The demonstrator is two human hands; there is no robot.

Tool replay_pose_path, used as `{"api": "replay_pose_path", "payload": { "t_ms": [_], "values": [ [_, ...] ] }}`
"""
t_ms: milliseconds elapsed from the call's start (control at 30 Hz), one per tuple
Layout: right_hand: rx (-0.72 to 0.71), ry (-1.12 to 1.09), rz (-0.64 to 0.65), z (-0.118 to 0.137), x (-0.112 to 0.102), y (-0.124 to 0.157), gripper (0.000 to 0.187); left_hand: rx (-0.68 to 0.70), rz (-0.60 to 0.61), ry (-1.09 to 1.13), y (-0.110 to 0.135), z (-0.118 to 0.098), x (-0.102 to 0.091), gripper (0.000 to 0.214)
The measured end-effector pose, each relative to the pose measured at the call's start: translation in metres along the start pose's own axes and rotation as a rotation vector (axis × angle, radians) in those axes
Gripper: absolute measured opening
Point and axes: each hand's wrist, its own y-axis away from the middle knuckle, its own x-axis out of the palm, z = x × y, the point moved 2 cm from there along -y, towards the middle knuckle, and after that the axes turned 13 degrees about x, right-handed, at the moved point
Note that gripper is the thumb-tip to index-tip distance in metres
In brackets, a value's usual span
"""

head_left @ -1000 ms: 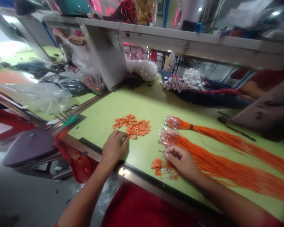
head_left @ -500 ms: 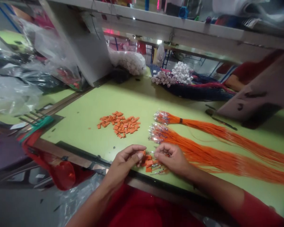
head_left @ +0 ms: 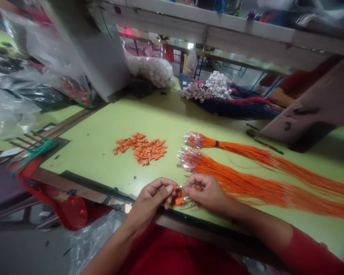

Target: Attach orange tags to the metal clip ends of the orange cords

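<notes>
Near the table's front edge, my left hand pinches a small orange connector housing between thumb and fingers. My right hand, also closed, grips a wire whose silvery terminal points left and meets the housing; how far it is inserted I cannot tell. Just below the fingers are more orange housings and several loose wire ends with terminals. Behind my right hand lies a spread bundle of orange wires, its metal tips toward the left. A heap of orange housings sits beyond my left hand.
A second, tied orange wire bundle lies farther back. White connectors on dark cables and a bag of white parts stand under the shelf. A metal-pronged holder juts out at left. Another person's arm shows at right.
My hands have drawn slightly closer, and the wire's terminal has moved left to the housing in my left hand. The whole view has shifted a little.
</notes>
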Motion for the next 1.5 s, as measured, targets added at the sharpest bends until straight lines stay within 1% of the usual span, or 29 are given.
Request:
{"api": "replay_pose_path", "payload": {
  "t_ms": [133, 233, 433, 567, 667, 767, 867, 1000, 1033, 1100, 1133, 1200, 1233, 1267, 1300, 1367, 1433, 1500],
  "values": [
    [0.031, 0.008, 0.016, -0.001, 0.002, 0.001, 0.013, 0.053, 0.028, -0.153, 0.002, -0.003, 0.002, 0.031],
    [0.032, -0.019, 0.02, 0.001, 0.002, 0.001, 0.015, 0.073, 0.015, -0.183, 0.004, -0.003, 0.004, 0.032],
    [0.002, -0.081, 0.022, 0.0, 0.003, 0.001, 0.016, 0.038, -0.034, -0.099, 0.005, 0.004, 0.01, 0.037],
    [-0.011, -0.104, 0.006, -0.003, 0.004, 0.002, 0.021, 0.033, -0.077, -0.051, 0.004, 0.006, 0.017, 0.041],
    [0.006, -0.147, -0.002, -0.006, 0.003, 0.0, 0.026, 0.031, -0.121, -0.004, 0.004, 0.008, 0.022, 0.039],
    [-0.019, -0.163, -0.016, -0.008, 0.003, -0.001, 0.028, 0.05, -0.149, 0.036, 0.004, 0.013, 0.025, 0.036],
    [-0.06, -0.087, -0.033, -0.009, 0.004, 0.0, 0.026, 0.073, -0.117, 0.006, 0.005, 0.017, 0.025, 0.036],
    [-0.085, -0.022, -0.019, -0.014, 0.004, -0.001, 0.023, 0.095, -0.064, -0.107, 0.01, 0.018, 0.021, 0.035],
    [-0.106, -0.019, -0.029, -0.015, 0.003, -0.002, 0.021, 0.104, -0.047, -0.156, 0.012, 0.015, 0.019, 0.033],
    [-0.169, -0.029, -0.084, -0.017, 0.0, -0.005, 0.019, 0.137, 0.03, -0.287, 0.013, 0.008, 0.011, 0.028],
    [-0.192, -0.046, -0.116, -0.018, -0.003, -0.008, 0.019, 0.182, 0.075, -0.374, 0.011, 0.003, 0.005, 0.025],
    [-0.195, -0.093, -0.161, -0.02, -0.006, -0.011, 0.019, 0.329, 0.134, -0.582, 0.003, -0.008, -0.013, 0.022],
    [-0.171, -0.115, -0.163, -0.021, -0.008, -0.013, 0.02, 0.447, 0.1, -0.7, -0.003, -0.014, -0.024, 0.021],
    [-0.14, -0.132, -0.155, -0.021, -0.008, -0.015, 0.022, 0.553, 0.035, -0.811, -0.011, -0.02, -0.037, 0.023],
    [-0.113, -0.145, -0.141, -0.022, -0.008, -0.015, 0.024, 0.601, -0.027, -0.933, -0.02, -0.024, -0.049, 0.027],
    [-0.076, -0.154, -0.107, -0.022, -0.008, -0.016, 0.027, 0.645, -0.085, -1.152, -0.038, -0.03, -0.071, 0.03],
    [-0.058, -0.145, -0.081, -0.022, -0.008, -0.016, 0.029, 0.647, -0.016, -1.267, -0.055, -0.033, -0.084, 0.03],
    [-0.053, -0.117, -0.069, -0.022, -0.008, -0.017, 0.03, 0.663, 0.074, -1.297, -0.066, -0.036, -0.091, 0.028]
  ]
}}
